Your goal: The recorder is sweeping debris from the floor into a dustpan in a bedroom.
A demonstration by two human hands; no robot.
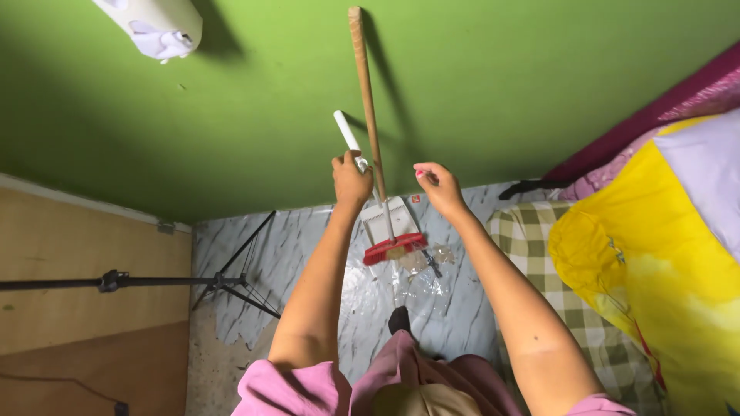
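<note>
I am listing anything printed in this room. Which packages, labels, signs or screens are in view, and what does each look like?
Label: small red square sticker, low on the green wall just above the marble-patterned floor, beside the right hand.
No packages, signs or screens show.

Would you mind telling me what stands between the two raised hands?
In the head view, the wooden broom handle stands between the left hand, which grips the white dustpan handle, and the right hand.

A single head-worn camera looks steeply down along the person's outstretched arms toward the marble-patterned floor and green wall. It sits close above the arms, with a bed at the right edge.
</note>
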